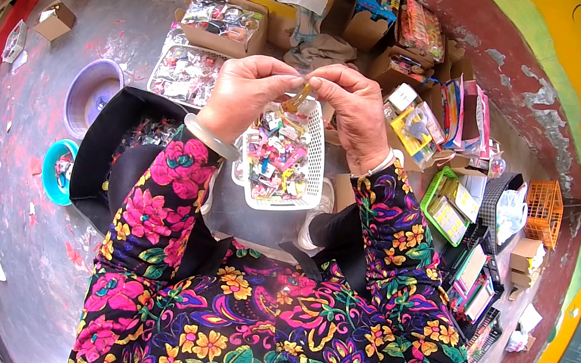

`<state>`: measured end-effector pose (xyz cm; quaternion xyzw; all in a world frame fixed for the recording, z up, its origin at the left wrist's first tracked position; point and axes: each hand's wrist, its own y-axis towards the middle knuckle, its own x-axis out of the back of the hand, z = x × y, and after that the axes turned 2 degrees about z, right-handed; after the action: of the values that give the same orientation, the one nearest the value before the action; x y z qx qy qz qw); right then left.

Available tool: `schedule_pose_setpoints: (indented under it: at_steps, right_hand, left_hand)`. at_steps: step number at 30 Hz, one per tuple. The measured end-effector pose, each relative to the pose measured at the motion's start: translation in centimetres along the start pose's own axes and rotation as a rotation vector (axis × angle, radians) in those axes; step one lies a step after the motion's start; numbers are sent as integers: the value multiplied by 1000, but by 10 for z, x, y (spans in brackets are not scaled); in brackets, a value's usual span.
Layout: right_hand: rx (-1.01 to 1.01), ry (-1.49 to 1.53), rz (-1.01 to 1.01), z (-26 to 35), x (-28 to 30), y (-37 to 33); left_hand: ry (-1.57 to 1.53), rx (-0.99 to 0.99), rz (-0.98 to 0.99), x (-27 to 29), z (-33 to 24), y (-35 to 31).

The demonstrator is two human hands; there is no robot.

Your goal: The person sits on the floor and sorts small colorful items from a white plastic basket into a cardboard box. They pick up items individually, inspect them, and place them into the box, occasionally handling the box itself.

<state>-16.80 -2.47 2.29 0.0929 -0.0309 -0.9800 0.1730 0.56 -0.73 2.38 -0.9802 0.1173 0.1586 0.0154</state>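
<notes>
Left hand (243, 95), small yellowish item (294, 101), right hand (353, 111): a two-handed pinch above a white basket (317, 157).
Left fingers and right fingers both close on the item's upper end; steady one side, work the other gently, and stay over the basket (small pieces drop easily). The fingertips hide that end, so its exact shape is hard to tell.

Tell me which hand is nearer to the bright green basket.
Right. The right hand is to the left of the bright green basket and higher in the picture; the left hand is farther left, beyond the right one.
</notes>
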Motion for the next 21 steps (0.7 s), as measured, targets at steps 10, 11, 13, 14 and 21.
schedule_pose_setpoints:
  at_steps: [10,11,13,14,21]
  right_hand:
    - [-22,52,15,1,0,-1]
    - [-24,37,15,1,0,-1]
    - [-26,7,13,2,0,-1]
    - [-14,0,15,2,0,-1]
    - [59,-122,30,4,-5,-2]
  left_hand:
    - [24,24,12,-2,-1,-1]
    - [25,31,17,-2,-1,-2]
    - [19,21,20,-1,0,-2]
    - [15,16,22,-1,1,-2]
    - [38,-25,3,-1,3,-3]
